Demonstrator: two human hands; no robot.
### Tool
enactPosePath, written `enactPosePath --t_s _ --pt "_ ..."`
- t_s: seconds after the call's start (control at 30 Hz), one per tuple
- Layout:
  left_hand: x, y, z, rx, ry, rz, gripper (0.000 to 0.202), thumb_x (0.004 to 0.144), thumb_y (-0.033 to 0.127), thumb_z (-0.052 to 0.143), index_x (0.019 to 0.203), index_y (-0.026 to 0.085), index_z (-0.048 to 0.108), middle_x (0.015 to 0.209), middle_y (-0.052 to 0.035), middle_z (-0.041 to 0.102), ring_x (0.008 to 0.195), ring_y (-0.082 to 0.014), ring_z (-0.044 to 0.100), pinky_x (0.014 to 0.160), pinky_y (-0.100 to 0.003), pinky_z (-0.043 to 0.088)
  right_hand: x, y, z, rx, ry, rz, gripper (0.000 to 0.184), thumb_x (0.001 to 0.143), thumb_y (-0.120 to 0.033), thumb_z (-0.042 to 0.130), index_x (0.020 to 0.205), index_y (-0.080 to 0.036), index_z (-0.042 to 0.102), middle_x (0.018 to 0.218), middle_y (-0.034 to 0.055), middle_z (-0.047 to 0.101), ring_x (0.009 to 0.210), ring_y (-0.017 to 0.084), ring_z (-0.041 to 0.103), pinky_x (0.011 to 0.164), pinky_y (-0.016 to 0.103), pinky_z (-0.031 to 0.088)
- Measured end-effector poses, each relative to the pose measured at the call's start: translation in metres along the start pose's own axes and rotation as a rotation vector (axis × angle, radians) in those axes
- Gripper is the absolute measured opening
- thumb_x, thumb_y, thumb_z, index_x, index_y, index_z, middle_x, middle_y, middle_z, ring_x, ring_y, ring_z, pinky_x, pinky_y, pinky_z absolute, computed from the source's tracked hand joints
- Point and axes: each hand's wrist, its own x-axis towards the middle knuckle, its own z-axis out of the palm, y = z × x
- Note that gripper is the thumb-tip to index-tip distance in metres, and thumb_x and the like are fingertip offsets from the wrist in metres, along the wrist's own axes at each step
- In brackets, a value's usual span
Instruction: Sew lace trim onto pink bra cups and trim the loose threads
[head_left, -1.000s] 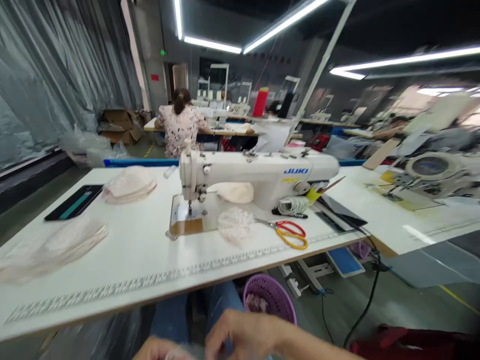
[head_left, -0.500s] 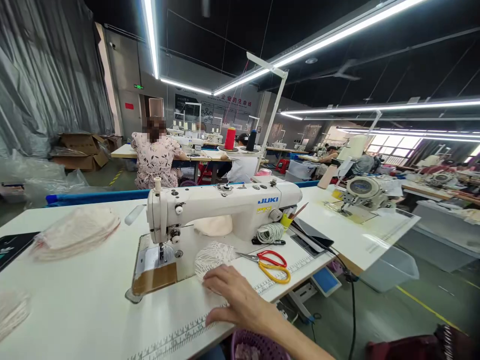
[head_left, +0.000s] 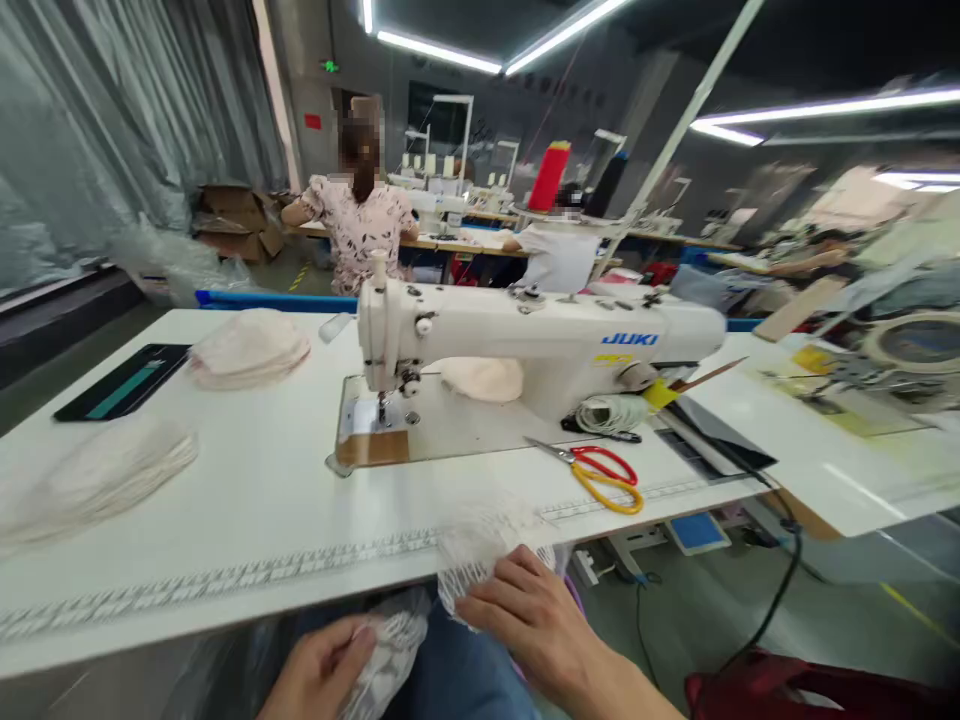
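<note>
My left hand (head_left: 321,668) is closed at the bottom of the view, thumb pressing on a bunched white lace piece (head_left: 390,640) below the table's front edge. My right hand (head_left: 536,615) has its fingers curled over a second white lace piece (head_left: 476,555), which hangs at the table edge above my lap; its thumb is hidden. Behind them stands a white sewing machine (head_left: 525,335). Scissors with red and yellow handles (head_left: 600,475) lie on the table between the machine and my right hand. A pale fabric piece (head_left: 484,380) rests under the machine's arm.
Two stacks of pale fabric pieces, a far stack (head_left: 251,345) and a near stack (head_left: 105,470), lie on the left beside a dark flat case (head_left: 124,382). Coiled white cord (head_left: 607,413) sits by the machine. A co-worker in a patterned top (head_left: 360,230) sits beyond.
My right hand has drawn the lace piece from beside the machine to the table's front edge. My left hand has come into view with another lace piece. The view has turned left and down.
</note>
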Motion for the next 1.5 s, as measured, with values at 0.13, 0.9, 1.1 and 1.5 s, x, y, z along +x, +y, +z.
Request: enactPosePath --t_s 0.13,0.9,1.1,1.5 --pt "-0.006 0.006 0.008 -0.031 -0.068 0.016 0.053 0.078 0.057 0.059 0.107 0.013 0.067 0.087 -0.0076 0.072 0.085 -0.0238 0.063 0.085 -0.031 0.046 0.011 -0.029 -0.021 0.501 -0.282 0.038 0.019 0.094 -0.020 0.042 0.096 -0.021 0.061 0.083 0.0026 0.064 0.079 0.013 0.059 0.072 0.021 0.042" --pt "-0.048 -0.021 0.010 -0.204 -0.081 -0.026 0.051 0.073 0.052 0.067 0.108 0.014 0.067 0.086 -0.0078 0.070 0.084 -0.0233 0.061 0.077 -0.029 0.046 0.038 -0.041 0.050 0.479 -0.144 0.288 0.018 0.087 -0.036 0.058 0.079 -0.020 0.057 0.074 -0.0031 0.062 0.071 0.013 0.054 0.070 0.024 0.033" --pt "-0.051 -0.034 0.002 -0.209 -0.132 -0.033 0.056 0.068 0.053 0.072 0.105 0.011 0.068 0.076 -0.0087 0.069 0.079 -0.0222 0.062 0.071 -0.026 0.046 0.033 -0.044 0.054 0.509 -0.170 0.235 0.010 0.086 -0.025 0.059 0.079 -0.018 0.058 0.074 -0.0023 0.061 0.072 0.013 0.052 0.071 0.024 0.033" --pt "-0.053 -0.038 -0.005 -0.097 -0.028 -0.127 0.047 0.069 0.057 0.069 0.084 0.012 0.074 0.071 -0.0057 0.069 0.071 -0.0186 0.059 0.070 -0.024 0.045 0.021 -0.031 0.061 0.590 -0.205 0.157 0.013 0.091 -0.016 0.045 0.081 -0.018 0.053 0.079 -0.0002 0.060 0.078 0.014 0.054 0.077 0.027 0.033"
